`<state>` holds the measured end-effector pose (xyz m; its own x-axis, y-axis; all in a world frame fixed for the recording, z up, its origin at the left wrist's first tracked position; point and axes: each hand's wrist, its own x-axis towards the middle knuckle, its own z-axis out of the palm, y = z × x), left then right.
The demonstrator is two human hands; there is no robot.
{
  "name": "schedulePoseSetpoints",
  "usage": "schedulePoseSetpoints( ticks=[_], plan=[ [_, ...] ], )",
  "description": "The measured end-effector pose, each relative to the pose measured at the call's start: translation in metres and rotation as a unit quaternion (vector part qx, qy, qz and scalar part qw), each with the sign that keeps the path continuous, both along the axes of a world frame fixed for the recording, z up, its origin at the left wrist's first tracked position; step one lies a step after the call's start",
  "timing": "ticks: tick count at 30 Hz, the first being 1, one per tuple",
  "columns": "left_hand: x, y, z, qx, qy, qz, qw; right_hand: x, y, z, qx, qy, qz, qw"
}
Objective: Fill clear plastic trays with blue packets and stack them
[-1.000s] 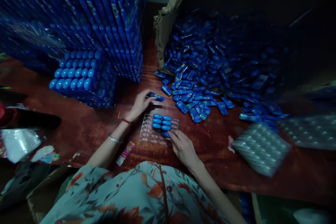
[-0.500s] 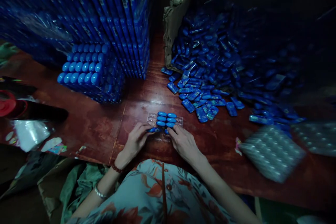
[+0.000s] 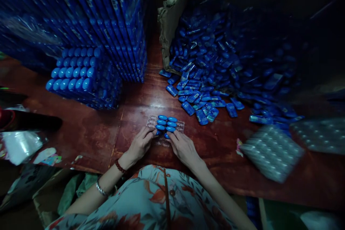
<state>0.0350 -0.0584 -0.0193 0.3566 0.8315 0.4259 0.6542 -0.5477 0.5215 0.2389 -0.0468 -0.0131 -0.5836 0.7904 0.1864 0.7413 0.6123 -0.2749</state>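
Blue packs were pinched in fingertips, one in the left hand, one in the right hand, just nearer than six glossy pieces on a clear tray. Loose packets lay toward the bench's far right corner.

Apparently a packing workplace, with stacked blue packs, loose packets and empty trays.

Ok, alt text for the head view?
Left hand and right hand each grip a glossy blue oval pack at a clear plastic tray with six more; beyond, blue stacks left, loose blue packs spilling from a cardboard box right.
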Motion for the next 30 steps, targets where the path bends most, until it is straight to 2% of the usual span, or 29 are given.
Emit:
schedulePoseSetpoints(
  ticks=[3,6,10,13,16,19,21,23,25,27,29,30],
  plan=[
    [-0.002,0.000,-0.001,0.008,0.039,-0.005,0.999,0.001,0.000,-0.004,0.007,0.008,0.006,1.000],
    [-0.002,0.003,0.006,0.024,0.097,-0.053,0.994,0.001,-0.001,-0.008,0.011,0.012,0.013,1.000],
    [0.000,0.011,0.016,-0.011,0.157,-0.103,0.982,0.002,-0.002,-0.012,0.016,0.006,0.014,1.000],
    [0.001,0.014,0.018,-0.023,0.188,-0.145,0.971,0.001,-0.003,-0.012,0.022,0.007,0.010,1.000],
    [-0.004,0.014,0.017,0.017,0.182,-0.152,0.971,0.002,-0.006,-0.008,0.039,0.028,0.005,0.999],
    [-0.011,0.020,0.022,0.084,0.148,-0.121,0.978,0.014,-0.005,-0.005,0.071,0.059,-0.007,0.996],
    [-0.012,0.036,0.028,0.095,0.092,-0.079,0.988,0.030,0.003,-0.005,0.093,0.088,-0.074,0.989],
    [-0.004,0.062,0.034,0.050,0.029,-0.054,0.997,0.050,0.016,-0.007,0.099,0.108,-0.199,0.969],
    [0.013,0.097,0.036,-0.017,0.011,-0.089,0.996,0.068,0.031,-0.012,0.081,0.083,-0.307,0.945],
    [0.036,0.131,0.032,-0.048,0.070,-0.189,0.978,0.079,0.042,-0.017,0.055,0.015,-0.338,0.939],
    [0.062,0.160,0.023,-0.031,0.155,-0.260,0.952,0.080,0.045,-0.024,0.035,-0.055,-0.313,0.948],
    [0.073,0.171,0.018,-0.011,0.198,-0.277,0.940,0.078,0.044,-0.027,0.029,-0.078,-0.298,0.951]
  ],
)
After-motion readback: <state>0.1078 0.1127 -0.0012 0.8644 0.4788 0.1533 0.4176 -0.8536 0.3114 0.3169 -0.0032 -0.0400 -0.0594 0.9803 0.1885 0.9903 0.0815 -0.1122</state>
